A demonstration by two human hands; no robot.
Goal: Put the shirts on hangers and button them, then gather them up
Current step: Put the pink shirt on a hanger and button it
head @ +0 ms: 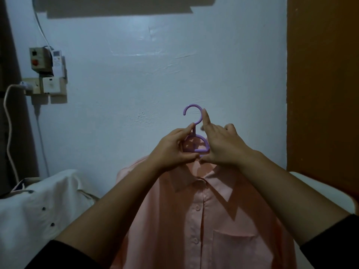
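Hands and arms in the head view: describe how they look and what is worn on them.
Both hands, left hand and right hand, are bare, with no gloves, rings or watch visible. The forearms are uncovered; dark, black-looking sleeves are pushed up towards the elbows.

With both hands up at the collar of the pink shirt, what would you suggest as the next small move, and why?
Probably fasten the top collar button. The pink shirt already hangs on the purple hanger, its placket looks closed lower down, and the left hand and right hand pinch together at the neck, where the collar still seems open.
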